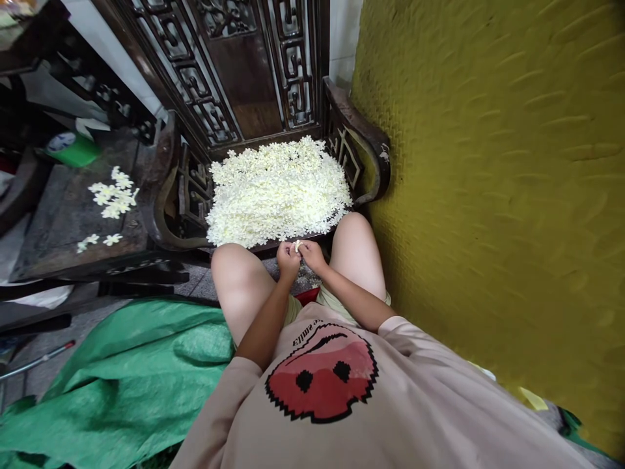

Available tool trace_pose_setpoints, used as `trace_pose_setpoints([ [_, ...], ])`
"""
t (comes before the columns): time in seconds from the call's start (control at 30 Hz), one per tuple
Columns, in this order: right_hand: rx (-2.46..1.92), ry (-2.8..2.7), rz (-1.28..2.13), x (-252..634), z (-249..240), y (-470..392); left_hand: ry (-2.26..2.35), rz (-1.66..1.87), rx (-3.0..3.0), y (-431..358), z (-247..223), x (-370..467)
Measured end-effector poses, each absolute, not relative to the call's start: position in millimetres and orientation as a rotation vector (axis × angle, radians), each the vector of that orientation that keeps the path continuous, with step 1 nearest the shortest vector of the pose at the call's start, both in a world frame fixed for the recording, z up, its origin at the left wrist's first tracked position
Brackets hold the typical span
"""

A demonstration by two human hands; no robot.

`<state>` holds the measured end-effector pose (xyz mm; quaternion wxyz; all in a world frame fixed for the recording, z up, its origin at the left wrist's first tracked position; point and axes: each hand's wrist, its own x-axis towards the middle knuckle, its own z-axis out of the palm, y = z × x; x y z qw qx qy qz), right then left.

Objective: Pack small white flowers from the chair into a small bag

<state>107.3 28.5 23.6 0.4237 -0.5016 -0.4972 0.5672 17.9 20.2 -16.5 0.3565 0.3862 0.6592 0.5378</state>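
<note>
Between my knees, my left hand (288, 258) and my right hand (311, 254) meet, fingertips pinched together. A small white flower (297, 245) shows at the fingertips, touching both hands. Just beyond them a thick heap of white flowers (278, 192) covers the seat of a dark carved wooden chair (254, 85). The heap reaches from the chair's back to its front edge. My fingers partly hide the flower, so its stem cannot be made out.
At left, a dark wooden surface (58, 202) carries several loose white flowers (116, 194) and a green container (73, 148). A green sheet (146, 371) lies on the floor at lower left. A yellow textured panel (498, 195) stands close on the right.
</note>
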Motion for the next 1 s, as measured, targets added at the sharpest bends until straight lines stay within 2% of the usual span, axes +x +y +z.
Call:
trace_pose_setpoints([
  [0.37, -1.361, -0.856, 1.448, 91, 1, 24, 1.824, 1.411, 1.055, 14, -6, 24],
  [0.73, -1.476, -0.503, 1.453, 80, 2, 22, 1.85, 1.418, 1.009, 13, -2, 33],
  [1.0, -1.196, -0.506, 1.782, 90, -1, 28, 1.8, 1.464, 0.838, 19, 5, 25],
])
